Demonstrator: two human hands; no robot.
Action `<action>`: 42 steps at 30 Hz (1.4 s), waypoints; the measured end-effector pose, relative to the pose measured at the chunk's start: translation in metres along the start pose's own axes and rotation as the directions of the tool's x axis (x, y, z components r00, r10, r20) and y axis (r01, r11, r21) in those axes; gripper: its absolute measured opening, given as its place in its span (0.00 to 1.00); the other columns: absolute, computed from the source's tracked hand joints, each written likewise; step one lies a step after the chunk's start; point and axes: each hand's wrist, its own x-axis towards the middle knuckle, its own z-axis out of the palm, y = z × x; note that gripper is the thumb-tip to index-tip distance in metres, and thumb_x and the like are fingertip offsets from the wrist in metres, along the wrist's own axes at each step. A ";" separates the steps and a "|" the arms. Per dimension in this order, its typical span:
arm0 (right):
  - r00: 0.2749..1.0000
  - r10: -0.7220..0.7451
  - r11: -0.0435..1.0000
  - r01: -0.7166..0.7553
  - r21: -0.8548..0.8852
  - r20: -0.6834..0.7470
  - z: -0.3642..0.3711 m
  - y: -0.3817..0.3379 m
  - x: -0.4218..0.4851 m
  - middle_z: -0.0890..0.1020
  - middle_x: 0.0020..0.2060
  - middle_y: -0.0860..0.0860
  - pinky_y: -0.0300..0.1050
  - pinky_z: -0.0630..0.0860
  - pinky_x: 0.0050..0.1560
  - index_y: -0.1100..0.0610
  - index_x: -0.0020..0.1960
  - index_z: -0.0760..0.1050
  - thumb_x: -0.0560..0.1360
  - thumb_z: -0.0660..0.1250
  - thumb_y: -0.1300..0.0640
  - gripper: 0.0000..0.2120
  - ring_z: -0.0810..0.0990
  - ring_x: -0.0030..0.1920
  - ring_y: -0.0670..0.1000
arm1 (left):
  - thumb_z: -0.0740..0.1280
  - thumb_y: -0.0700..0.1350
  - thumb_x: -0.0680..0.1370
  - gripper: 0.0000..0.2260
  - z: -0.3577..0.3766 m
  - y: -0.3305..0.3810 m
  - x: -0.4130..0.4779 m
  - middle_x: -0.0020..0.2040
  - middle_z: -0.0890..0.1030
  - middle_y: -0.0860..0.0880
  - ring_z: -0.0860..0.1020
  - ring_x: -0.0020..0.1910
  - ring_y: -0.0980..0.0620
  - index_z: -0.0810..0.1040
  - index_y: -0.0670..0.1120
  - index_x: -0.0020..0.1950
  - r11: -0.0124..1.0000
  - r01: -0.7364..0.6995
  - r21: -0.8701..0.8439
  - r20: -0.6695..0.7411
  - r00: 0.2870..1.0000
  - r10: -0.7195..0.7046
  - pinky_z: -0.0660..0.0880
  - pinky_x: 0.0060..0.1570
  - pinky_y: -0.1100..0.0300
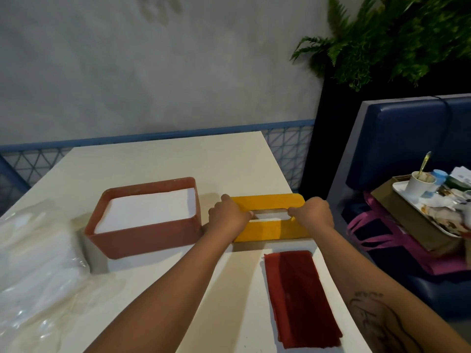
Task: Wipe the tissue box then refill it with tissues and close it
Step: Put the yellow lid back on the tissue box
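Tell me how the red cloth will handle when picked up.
The red cloth probably goes floppy: it lies flat and thin, with uneven edges. It is likely light, and its fuzzy surface should grip, not slip.

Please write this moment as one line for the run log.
left hand: grips lid | right hand: grips lid | box: full of tissues, open | cloth: flat on table

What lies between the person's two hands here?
In the head view, the flat yellow slotted lid spans between the left hand and right hand; its oblong slot shows white through it.
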 end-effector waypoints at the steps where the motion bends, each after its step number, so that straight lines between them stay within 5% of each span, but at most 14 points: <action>1: 1.000 -0.005 1.000 0.006 0.024 -0.016 -0.004 0.001 -0.001 0.76 0.50 0.61 0.41 0.64 0.27 0.63 0.46 0.73 0.68 0.73 0.49 0.19 0.76 0.39 0.58 | 0.68 0.57 0.72 0.31 -0.002 0.002 -0.001 0.63 0.74 0.43 0.73 0.61 0.41 0.63 0.43 0.68 1.000 -0.010 -0.017 -0.002 1.000 0.010 0.75 0.55 0.49; 9: 0.983 -0.095 0.995 0.100 0.025 -0.155 -0.043 -0.024 -0.017 0.75 0.51 0.60 0.43 0.67 0.32 0.64 0.51 0.74 0.67 0.74 0.48 0.23 0.76 0.40 0.58 | 0.66 0.57 0.74 0.27 -0.046 0.022 -0.024 0.62 0.75 0.43 0.75 0.59 0.42 0.65 0.44 0.67 0.985 -0.166 -0.036 -0.059 0.985 0.163 0.74 0.57 0.48; 13: 0.978 -0.140 0.987 0.151 0.062 -0.153 -0.052 -0.059 -0.034 0.73 0.43 0.58 0.41 0.60 0.26 0.60 0.42 0.69 0.67 0.75 0.46 0.21 0.74 0.38 0.57 | 0.65 0.56 0.75 0.25 -0.093 0.019 -0.031 0.61 0.75 0.45 0.77 0.55 0.44 0.65 0.45 0.67 0.980 -0.186 -0.071 -0.113 0.978 0.177 0.77 0.54 0.52; 17: 0.972 -0.193 0.974 0.207 0.095 -0.132 -0.037 -0.104 -0.065 0.73 0.35 0.55 0.44 0.67 0.32 0.61 0.39 0.69 0.68 0.75 0.48 0.20 0.75 0.38 0.56 | 0.65 0.55 0.76 0.24 -0.137 -0.010 -0.031 0.62 0.74 0.44 0.75 0.57 0.45 0.67 0.44 0.67 0.987 -0.143 -0.078 -0.203 0.971 0.125 0.71 0.47 0.56; 24: 0.953 -0.300 0.953 0.302 0.036 -0.043 0.024 -0.170 -0.113 0.76 0.55 0.59 0.46 0.70 0.41 0.62 0.60 0.70 0.70 0.72 0.49 0.25 0.79 0.52 0.60 | 0.63 0.50 0.78 0.18 -0.191 -0.089 -0.029 0.62 0.75 0.43 0.75 0.53 0.46 0.70 0.43 0.64 0.994 -0.030 -0.108 -0.268 0.963 0.000 0.70 0.47 0.56; 29: 0.943 -0.334 0.941 0.334 0.048 -0.004 0.057 -0.198 -0.133 0.76 0.56 0.60 0.48 0.72 0.43 0.62 0.60 0.70 0.71 0.71 0.49 0.24 0.78 0.52 0.60 | 0.63 0.46 0.79 0.18 -0.210 -0.138 -0.023 0.67 0.73 0.43 0.74 0.63 0.44 0.69 0.43 0.68 0.985 0.027 -0.172 -0.248 0.966 -0.070 0.72 0.57 0.56; 42: 0.952 -0.305 0.952 0.304 -0.032 -0.037 0.085 -0.213 -0.151 0.73 0.58 0.59 0.46 0.70 0.41 0.62 0.62 0.68 0.73 0.70 0.51 0.24 0.78 0.51 0.59 | 0.64 0.46 0.78 0.19 -0.205 -0.200 0.007 0.66 0.75 0.43 0.75 0.62 0.43 0.71 0.42 0.68 0.981 0.037 -0.189 -0.223 0.972 -0.080 0.72 0.60 0.53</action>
